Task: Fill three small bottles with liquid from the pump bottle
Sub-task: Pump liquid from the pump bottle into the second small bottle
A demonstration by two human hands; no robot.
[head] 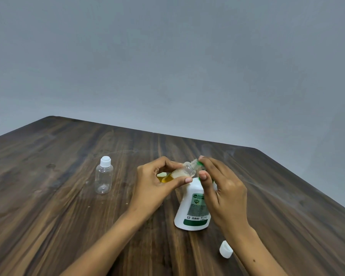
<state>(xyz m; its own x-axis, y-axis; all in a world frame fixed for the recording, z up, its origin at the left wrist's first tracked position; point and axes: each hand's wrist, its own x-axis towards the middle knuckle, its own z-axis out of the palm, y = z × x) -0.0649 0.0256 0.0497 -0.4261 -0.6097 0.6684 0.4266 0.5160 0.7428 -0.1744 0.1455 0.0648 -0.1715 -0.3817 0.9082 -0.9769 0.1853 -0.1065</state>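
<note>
My left hand (157, 182) grips a small clear bottle (184, 170), tilted with its open neck against the green pump nozzle. Amber liquid and foam lie in the bottle's lower part. The white pump bottle (193, 208) with a green label stands on the table right below it. My right hand (219, 184) rests over the green pump head (201, 163), with the fingers curved on top of it and the thumb beside the bottle neck. A second small clear bottle (104, 176), capped in white and without liquid, stands upright to the left.
A loose white cap (225, 249) lies on the dark wooden table (68, 216) near my right forearm. A grey wall stands behind the table's far edge. Something yellow shows behind my left hand, mostly hidden.
</note>
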